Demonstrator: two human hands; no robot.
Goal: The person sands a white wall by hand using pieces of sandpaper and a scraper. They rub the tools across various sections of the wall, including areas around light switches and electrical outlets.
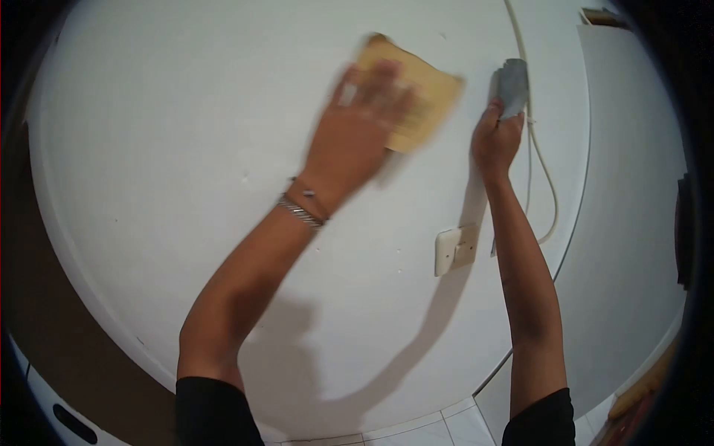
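My left hand [364,119] is pressed over a yellow square sheet [431,85] against the white wall [186,111]. Motion smears the fingers and the sheet, whose upper edge is dark and curls off the wall; whether it is cloth or abrasive paper I cannot tell. A bracelet and a thin cord circle that wrist. To the right, my right hand [497,145] grips a folded grey cloth [512,85], raised upright beside a white cable [520,30]. The thumb lies along its lower left side.
A white wall switch plate [455,251] sits below my hands. The cable hangs in a loop [554,208] near the wall's right corner. A white panel [625,163] stands at the right, and white floor tiles [405,435] show at the bottom. Small marks dot the wall.
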